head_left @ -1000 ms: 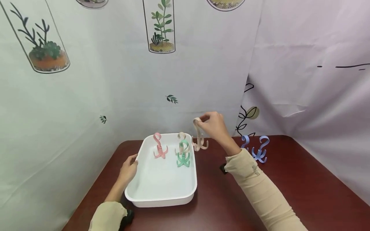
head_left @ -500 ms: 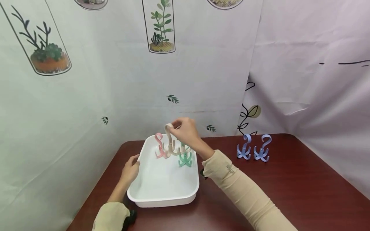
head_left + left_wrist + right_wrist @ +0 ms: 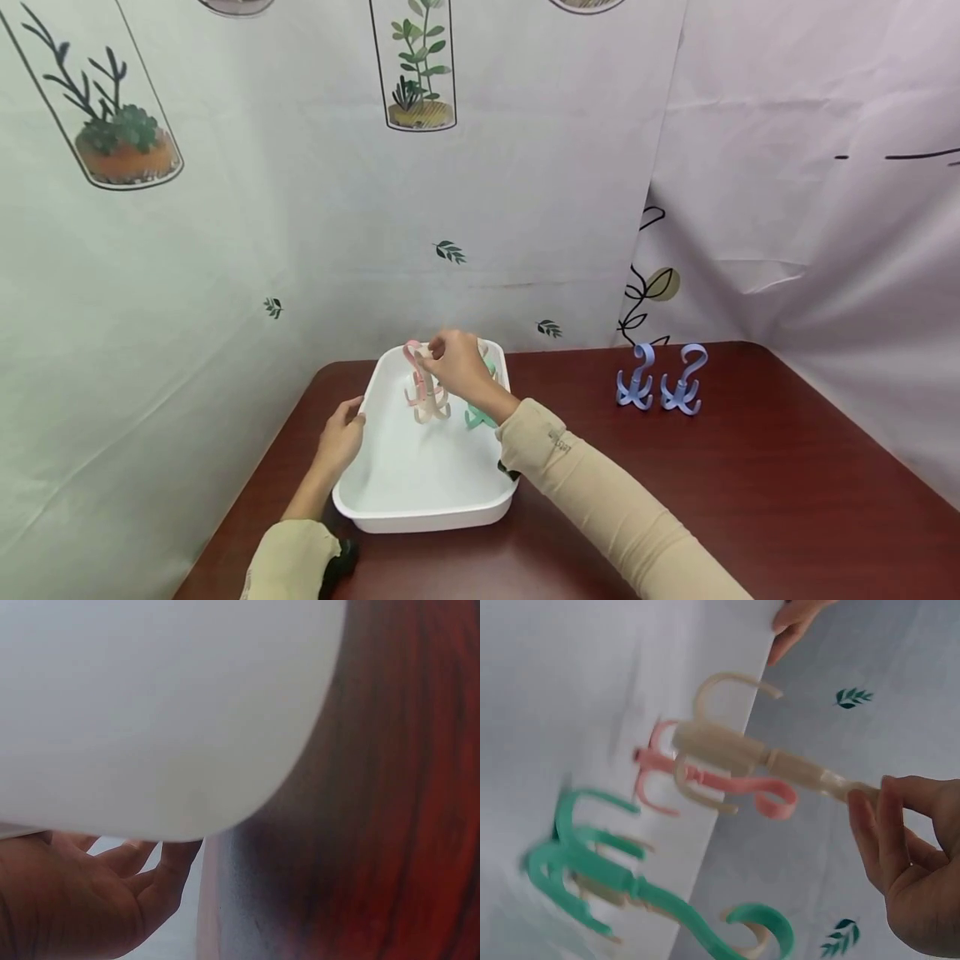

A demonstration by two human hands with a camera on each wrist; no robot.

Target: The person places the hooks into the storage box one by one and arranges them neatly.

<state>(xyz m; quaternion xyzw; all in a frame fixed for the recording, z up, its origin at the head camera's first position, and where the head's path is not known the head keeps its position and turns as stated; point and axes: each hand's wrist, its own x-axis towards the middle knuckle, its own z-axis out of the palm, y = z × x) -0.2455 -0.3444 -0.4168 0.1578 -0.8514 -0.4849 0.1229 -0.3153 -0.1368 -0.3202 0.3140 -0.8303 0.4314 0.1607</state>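
Note:
My right hand (image 3: 459,365) pinches the curved top of a beige multi-arm hook (image 3: 431,402), which hangs over the far part of a white tray (image 3: 423,522). In the right wrist view the beige hook overlaps a pink hook (image 3: 735,782) behind it. A green hook (image 3: 600,870) stands in the tray to the right, with another beige hook (image 3: 752,939) mostly hidden behind it. My left hand (image 3: 342,440) grips the tray's left rim; in the left wrist view its fingers (image 3: 171,877) reach under the tray's edge.
Two blue multi-arm hooks (image 3: 636,379) stand on the dark red table (image 3: 675,492), right of the tray. Behind the table hangs a pale cloth backdrop (image 3: 540,167) with printed plants. My right sleeve (image 3: 615,500) crosses over the tray's right side.
My right hand has carried the beige hook leftward from beyond the tray's right rim, then down toward the pink hook. The left hand keeps its hold on the tray.

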